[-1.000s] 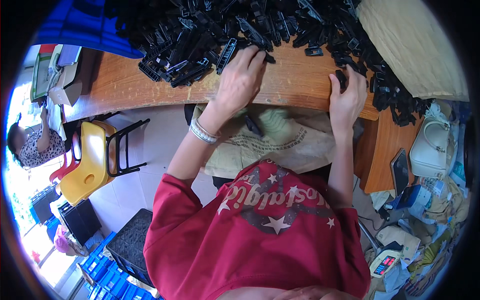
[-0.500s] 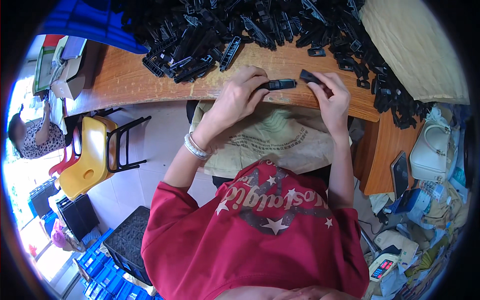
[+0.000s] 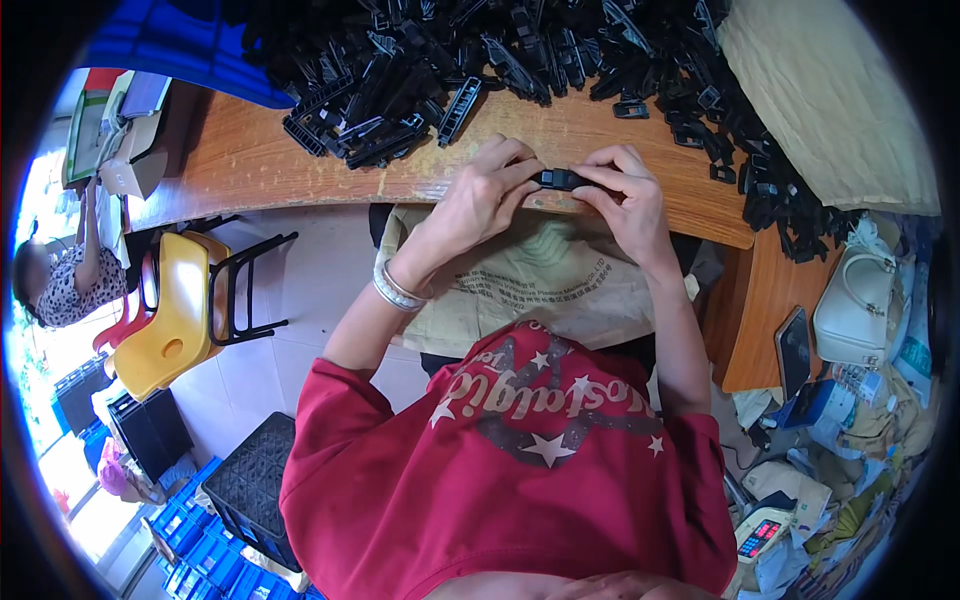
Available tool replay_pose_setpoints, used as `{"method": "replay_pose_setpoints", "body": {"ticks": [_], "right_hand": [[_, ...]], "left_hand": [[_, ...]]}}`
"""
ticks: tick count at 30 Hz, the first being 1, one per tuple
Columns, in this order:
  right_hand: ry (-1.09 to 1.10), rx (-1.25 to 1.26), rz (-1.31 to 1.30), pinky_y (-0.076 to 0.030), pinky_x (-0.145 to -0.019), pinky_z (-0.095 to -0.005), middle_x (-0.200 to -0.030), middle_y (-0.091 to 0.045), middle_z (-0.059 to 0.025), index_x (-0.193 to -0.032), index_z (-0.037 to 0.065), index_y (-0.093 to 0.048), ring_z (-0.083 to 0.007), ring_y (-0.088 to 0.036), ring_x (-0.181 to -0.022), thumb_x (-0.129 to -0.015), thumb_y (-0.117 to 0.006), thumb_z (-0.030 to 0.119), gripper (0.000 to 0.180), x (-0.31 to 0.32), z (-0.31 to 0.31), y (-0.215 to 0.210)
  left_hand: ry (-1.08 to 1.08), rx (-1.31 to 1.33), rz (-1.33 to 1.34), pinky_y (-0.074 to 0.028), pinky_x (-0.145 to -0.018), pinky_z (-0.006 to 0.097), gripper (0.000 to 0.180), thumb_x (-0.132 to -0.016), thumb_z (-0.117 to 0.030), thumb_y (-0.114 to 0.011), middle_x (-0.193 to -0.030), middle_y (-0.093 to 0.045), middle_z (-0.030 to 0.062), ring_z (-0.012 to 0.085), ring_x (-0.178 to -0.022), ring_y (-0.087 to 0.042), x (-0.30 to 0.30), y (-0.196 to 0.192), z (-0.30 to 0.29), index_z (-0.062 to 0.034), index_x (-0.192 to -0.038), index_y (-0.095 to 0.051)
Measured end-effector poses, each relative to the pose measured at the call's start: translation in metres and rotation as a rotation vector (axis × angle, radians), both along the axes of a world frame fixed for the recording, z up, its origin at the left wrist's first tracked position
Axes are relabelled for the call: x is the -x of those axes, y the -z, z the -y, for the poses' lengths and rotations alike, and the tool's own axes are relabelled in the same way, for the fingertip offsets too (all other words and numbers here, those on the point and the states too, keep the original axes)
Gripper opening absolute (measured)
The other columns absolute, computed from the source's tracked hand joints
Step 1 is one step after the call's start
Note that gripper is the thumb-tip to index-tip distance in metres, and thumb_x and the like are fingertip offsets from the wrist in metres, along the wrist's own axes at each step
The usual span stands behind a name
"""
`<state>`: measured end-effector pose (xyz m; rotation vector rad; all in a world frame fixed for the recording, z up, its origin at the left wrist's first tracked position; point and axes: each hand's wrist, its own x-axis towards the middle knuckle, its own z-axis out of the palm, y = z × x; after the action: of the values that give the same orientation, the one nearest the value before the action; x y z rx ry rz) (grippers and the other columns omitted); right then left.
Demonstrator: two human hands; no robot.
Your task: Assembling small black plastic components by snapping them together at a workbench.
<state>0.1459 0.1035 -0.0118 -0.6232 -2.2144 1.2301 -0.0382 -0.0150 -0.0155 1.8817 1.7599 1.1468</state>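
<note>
1. We see our left hand [image 3: 487, 192] with its fingers curled in and pinched onto the left end of a small black plastic part [image 3: 561, 179].
2. Our right hand [image 3: 628, 197] is closed the same way on the right end of that part, thumb and fingertips pressed against it.
3. The part sits between the two hands, held just above the near edge of the wooden tabletop [image 3: 560, 135], with only its middle showing between the fingers.
4. We cannot tell whether it is one piece or two pieces pushed together, as the fingers cover both ends.
5. A heap of black plastic parts [image 3: 520, 50] lies across the far side of the tabletop and runs down its right edge; they are too many and too tangled for us to count.
6. One silver bracelet [image 3: 392, 290] rings our left wrist.
7. One printed tan sack [image 3: 530, 280] hangs below the tabletop edge, under the hands.
8. One yellow chair [image 3: 170, 320] stands on the floor to our left, and another person [image 3: 55, 285] sits beyond it.
9. One white handbag [image 3: 860, 310] rests at the right, near a dark phone [image 3: 795, 350].
</note>
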Motion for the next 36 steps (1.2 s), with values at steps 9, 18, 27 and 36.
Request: {"method": "replay_pose_setpoints", "body": {"ticks": [9,18,27,36], "right_hand": [[0.380,-0.718,0.154,-0.046,-0.080,-0.0384,-0.099,-0.060,-0.0109,-0.090,0.000,-0.069,-0.0282,-0.058,-0.092,-0.080,-0.068,0.002,0.010,0.010,-0.056,0.008],[0.310,0.087,-0.134,-0.049,-0.071,-0.0253,-0.098,-0.062,-0.0097,-0.106,-0.002,-0.064,-0.0132,-0.060,-0.079,-0.083,-0.068,-0.003,0.022,0.014,-0.017,0.011],[0.254,-0.360,0.049,-0.048,-0.075,-0.0289,-0.095,-0.063,-0.0103,-0.103,-0.003,-0.067,-0.0193,-0.061,-0.083,-0.081,-0.070,-0.001,0.022,-0.001,-0.018,0.012],[0.039,0.096,-0.028,-0.047,-0.074,-0.0280,-0.091,-0.064,-0.0090,-0.104,-0.004,-0.068,-0.0172,-0.060,-0.082,-0.081,-0.070,0.000,0.023,0.030,-0.011,0.001]], "left_hand": [[-0.597,-0.056,-0.466,-0.053,-0.063,0.035,0.027,-0.086,-0.016,-0.069,-0.102,-0.064,0.0118,0.0297,-0.074,-0.066,0.031,-0.016,-0.010,-0.0013,-0.109,-0.064],[-0.322,-0.169,-0.370,-0.051,-0.056,0.037,0.008,-0.084,-0.001,-0.065,-0.086,-0.059,0.0097,0.0304,-0.066,-0.063,0.018,-0.001,-0.005,-0.0022,-0.090,-0.061],[-0.273,-0.364,-0.284,-0.051,-0.055,0.034,0.020,-0.081,0.000,-0.070,-0.094,-0.060,0.0121,0.0277,-0.068,-0.063,0.022,0.011,0.009,0.0001,-0.099,-0.061],[-0.242,-0.179,-0.192,-0.052,-0.060,0.038,0.023,-0.083,-0.001,-0.067,-0.100,-0.059,0.0133,0.0316,-0.076,-0.064,0.019,0.013,0.003,-0.0006,-0.105,-0.061]]}}
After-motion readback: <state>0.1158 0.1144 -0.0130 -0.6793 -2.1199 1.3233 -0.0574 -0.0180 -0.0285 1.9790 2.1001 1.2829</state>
